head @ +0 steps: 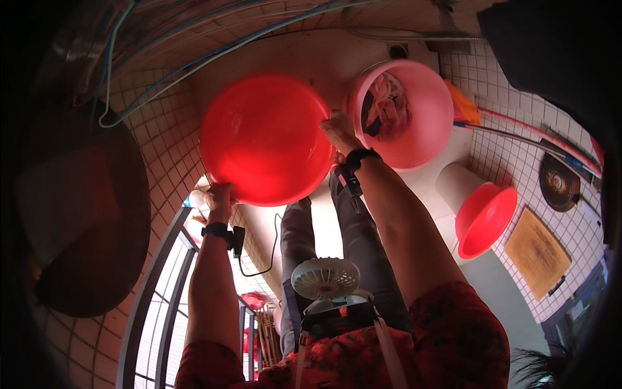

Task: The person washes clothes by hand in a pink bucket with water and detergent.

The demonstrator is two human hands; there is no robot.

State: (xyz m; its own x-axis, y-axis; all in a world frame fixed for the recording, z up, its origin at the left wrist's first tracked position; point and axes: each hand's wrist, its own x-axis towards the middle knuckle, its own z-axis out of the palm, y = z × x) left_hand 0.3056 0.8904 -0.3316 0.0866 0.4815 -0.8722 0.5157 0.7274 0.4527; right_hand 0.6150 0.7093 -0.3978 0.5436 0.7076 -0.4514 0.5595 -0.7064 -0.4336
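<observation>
A round red plastic basin point(267, 141) is held up in front of me, with no contents visible inside. My left hand point(221, 198) grips its rim at the lower left. On the right side, my right hand point(340, 129) has hold of the rim too. Just right of that hand stands a pink plastic bucket point(430, 116) on the floor. Wet-looking cloth point(391, 109), pink and dark, lies at the bottom of the bucket. Both wrists wear black bands with small devices attached.
A smaller red basin point(488, 219) leans by a pale bucket point(457, 187) on the right. Pole handles point(529, 129), a dark pan point(559, 182) and a cutting board point(538, 254) are along the tiled wall. Hangers point(109, 87) hang upper left; a metal railing point(170, 272) runs lower left. A small fan point(325, 278) hangs at my chest.
</observation>
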